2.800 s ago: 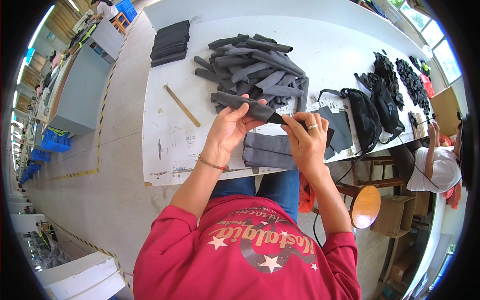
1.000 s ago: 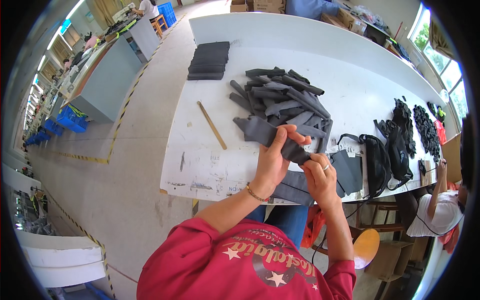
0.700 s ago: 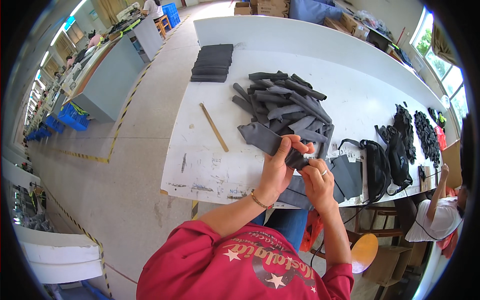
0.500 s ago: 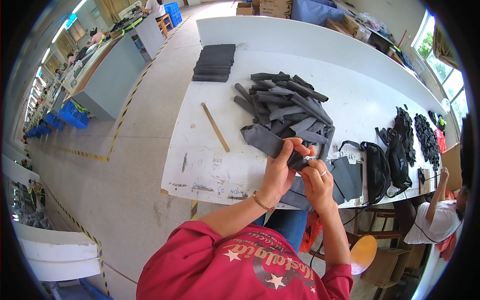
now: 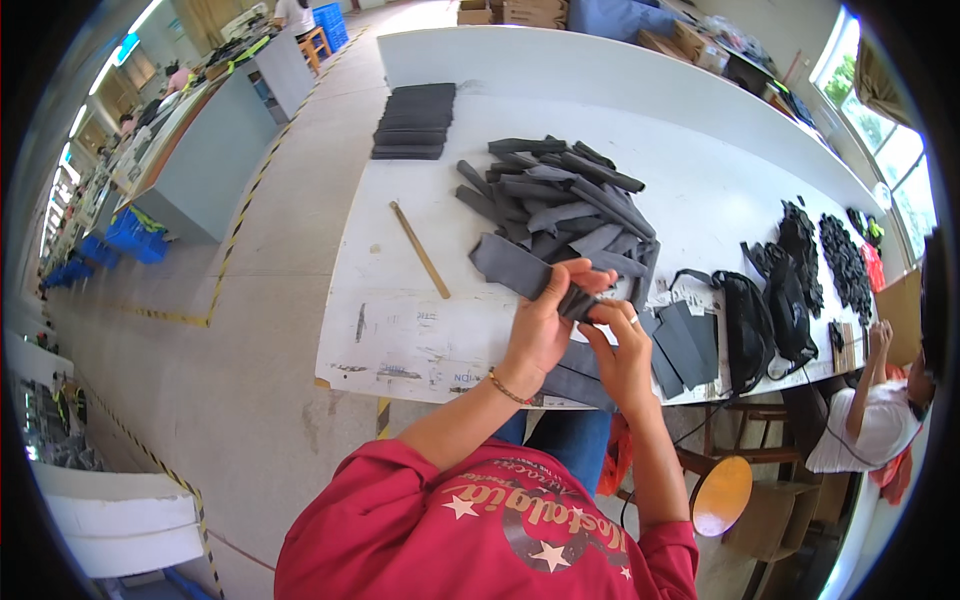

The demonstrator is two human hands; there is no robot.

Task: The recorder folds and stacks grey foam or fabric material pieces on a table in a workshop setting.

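Observation:
Both hands are over the front of a white table (image 5: 400,330). My left hand (image 5: 540,325) is closed around a dark grey fabric strip (image 5: 508,266), whose flat end sticks out to the upper left. At the strip's other, bunched end, my right hand (image 5: 625,350) pinches the cloth between thumb and fingers. Just beyond lies a heap of folded or rolled dark grey fabric strips (image 5: 560,190). Flat dark fabric pieces (image 5: 690,345) lie right of my right hand, and another dark piece (image 5: 580,378) shows below my hands at the table's edge.
A neat stack of dark fabric pieces (image 5: 412,125) sits at the far left, with a wooden stick (image 5: 420,250) nearer. Black bags (image 5: 748,335) lie at the right, where a person in white (image 5: 865,435) sits. A stool (image 5: 722,495) stands near my right elbow.
My right hand's fingers have shifted on the bunched end, and more of the folded cloth shows between my hands. The whole view has moved slightly.

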